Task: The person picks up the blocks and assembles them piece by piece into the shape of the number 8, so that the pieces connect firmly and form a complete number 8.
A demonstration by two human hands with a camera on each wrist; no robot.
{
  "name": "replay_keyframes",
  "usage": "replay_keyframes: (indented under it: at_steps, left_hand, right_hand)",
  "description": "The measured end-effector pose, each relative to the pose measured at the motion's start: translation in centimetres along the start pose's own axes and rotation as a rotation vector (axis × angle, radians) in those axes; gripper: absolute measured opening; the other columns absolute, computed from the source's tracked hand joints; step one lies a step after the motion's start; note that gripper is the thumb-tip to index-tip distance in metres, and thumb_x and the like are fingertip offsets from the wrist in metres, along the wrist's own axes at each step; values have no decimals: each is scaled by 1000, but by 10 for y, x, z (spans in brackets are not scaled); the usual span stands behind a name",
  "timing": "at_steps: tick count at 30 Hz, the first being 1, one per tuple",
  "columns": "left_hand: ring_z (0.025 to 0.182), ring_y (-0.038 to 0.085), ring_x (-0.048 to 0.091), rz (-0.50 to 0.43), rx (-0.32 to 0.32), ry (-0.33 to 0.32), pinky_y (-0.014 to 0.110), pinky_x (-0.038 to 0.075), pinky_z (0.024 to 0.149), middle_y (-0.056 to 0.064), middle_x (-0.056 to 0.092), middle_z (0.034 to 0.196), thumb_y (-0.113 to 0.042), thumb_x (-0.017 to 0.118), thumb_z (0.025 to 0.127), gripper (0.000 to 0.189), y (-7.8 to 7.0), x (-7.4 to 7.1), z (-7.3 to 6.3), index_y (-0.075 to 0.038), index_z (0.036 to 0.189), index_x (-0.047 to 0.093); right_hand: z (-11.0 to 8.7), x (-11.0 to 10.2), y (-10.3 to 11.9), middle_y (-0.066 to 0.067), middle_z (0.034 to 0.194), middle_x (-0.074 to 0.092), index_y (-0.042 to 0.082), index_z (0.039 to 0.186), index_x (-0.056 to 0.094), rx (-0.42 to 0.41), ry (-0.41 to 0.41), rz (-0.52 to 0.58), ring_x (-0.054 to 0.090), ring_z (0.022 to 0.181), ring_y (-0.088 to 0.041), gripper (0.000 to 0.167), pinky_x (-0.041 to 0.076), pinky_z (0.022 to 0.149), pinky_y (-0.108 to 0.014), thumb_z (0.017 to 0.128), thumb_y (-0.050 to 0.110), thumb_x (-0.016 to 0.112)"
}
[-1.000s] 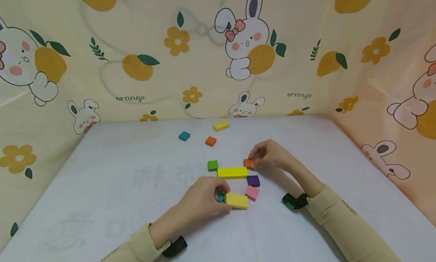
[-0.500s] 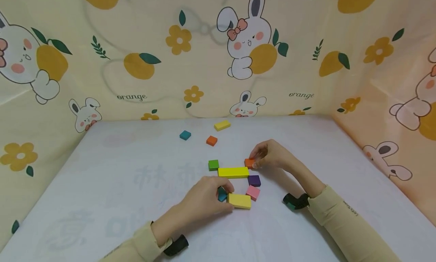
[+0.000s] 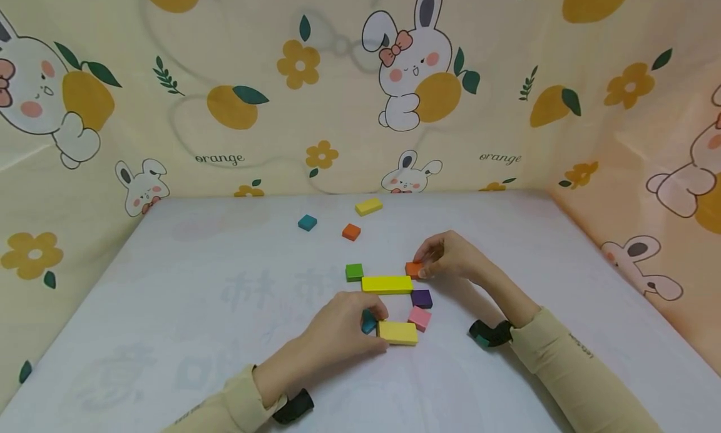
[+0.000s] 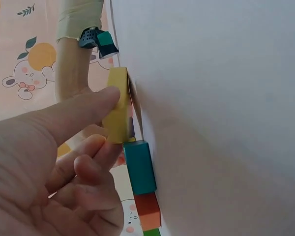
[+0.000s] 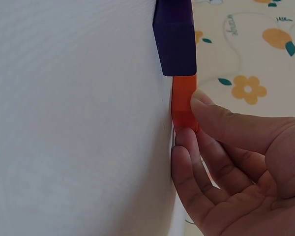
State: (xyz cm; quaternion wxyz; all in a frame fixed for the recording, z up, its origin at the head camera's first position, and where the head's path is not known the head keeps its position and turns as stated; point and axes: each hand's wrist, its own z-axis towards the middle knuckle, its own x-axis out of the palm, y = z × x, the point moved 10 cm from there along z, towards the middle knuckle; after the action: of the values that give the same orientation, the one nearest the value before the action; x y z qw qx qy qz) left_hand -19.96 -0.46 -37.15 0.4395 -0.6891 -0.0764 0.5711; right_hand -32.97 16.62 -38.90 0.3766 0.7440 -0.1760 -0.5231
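Note:
My left hand pinches the left end of a pale yellow block, thumb on the near side and a finger on the far side. A teal block sits partly hidden behind those fingers. The right hand holds an orange block between thumb and fingers at the far right corner of a long bright yellow block. In the right wrist view a purple block stands beyond the orange one. A pink block lies between the purple and pale yellow blocks. At the long block's far left corner is a green block.
Farther back on the white table lie a loose teal block, an orange block and a yellow block. In the left wrist view another orange block shows beyond the teal one. A patterned cloth rises behind the table.
The pale yellow block has slid slightly right under my left hand, towards the pink block's near side. My right hand stays on the orange block, and the head view has shifted a little.

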Motion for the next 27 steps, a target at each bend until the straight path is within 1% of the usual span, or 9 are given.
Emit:
replay_keyframes:
  at_steps: [4, 7, 10, 13, 15, 19, 21, 25, 27]
  left_hand:
    - [85, 8, 57, 8, 21, 17, 28, 49, 85, -12, 65, 90, -25, 89, 74, 35, -1, 2, 0, -14, 102, 72]
    - [84, 8, 56, 9, 22, 28, 28, 49, 86, -13, 64, 88, -24, 89, 74, 33, 0, 3, 1, -15, 100, 72]
    - [83, 8, 56, 4, 9, 42, 27, 49, 84, -13, 63, 87, -24, 89, 74, 31, 1, 3, 1, -15, 99, 72]
    - [80, 9, 55, -4, -23, 61, 26, 50, 77, -13, 63, 91, -26, 88, 75, 34, 3, 1, 0, -17, 103, 71]
    - [79, 10, 55, -11, -33, 58, 25, 50, 73, -11, 63, 95, -27, 88, 76, 37, 4, -4, -1, -16, 107, 70]
    - [75, 14, 55, -26, -31, 12, 25, 50, 68, -5, 66, 102, -24, 87, 77, 39, 7, -23, -5, -13, 110, 69]
    - [72, 15, 55, -40, -30, -3, 26, 50, 65, -2, 66, 102, -22, 86, 77, 39, 9, -30, -7, -10, 110, 68]
    - [65, 15, 55, -73, -29, 7, 27, 50, 59, 0, 66, 99, -19, 85, 78, 35, 10, -37, -8, -8, 108, 68]
    - [63, 15, 55, -72, -11, 10, 27, 50, 58, 0, 67, 97, -18, 85, 78, 34, 9, -38, -8, -8, 106, 69]
  right_hand:
    - [-1, 0, 1, -6, 88, 69, 4, 97, 73, -1, -4, -5, 61, 80, -25, 23, 55, 76, -32, 77, 3, 84]
    - [-1, 0, 1, -6, 88, 69, 4, 96, 73, -6, -4, -5, 61, 80, -25, 23, 54, 76, -32, 77, 3, 84]
    - [-1, 1, 0, -7, 90, 69, 5, 97, 73, -4, -4, -2, 60, 81, -25, 23, 54, 75, -32, 77, 3, 84]
    - [0, 1, -1, -6, 92, 68, 5, 98, 73, -5, -5, -9, 58, 83, -25, 23, 54, 74, -32, 77, 6, 84]
    - [0, 2, -1, -6, 93, 68, 6, 98, 73, -5, -4, -21, 58, 84, -25, 23, 53, 75, -32, 78, 8, 84]
    - [-1, 6, 1, -4, 94, 68, 8, 99, 73, -7, 11, -41, 58, 86, -25, 22, 52, 77, -33, 79, 10, 83]
    - [-2, 7, 2, -4, 95, 69, 8, 100, 73, -8, 20, -41, 59, 87, -25, 22, 52, 78, -34, 80, 10, 82]
    - [-1, 7, 2, -4, 97, 69, 7, 103, 72, -10, 32, -34, 59, 88, -24, 23, 53, 79, -34, 81, 11, 81]
    - [-2, 7, 2, -5, 97, 69, 7, 104, 72, -10, 36, -25, 59, 88, -24, 25, 52, 79, -34, 81, 11, 81]
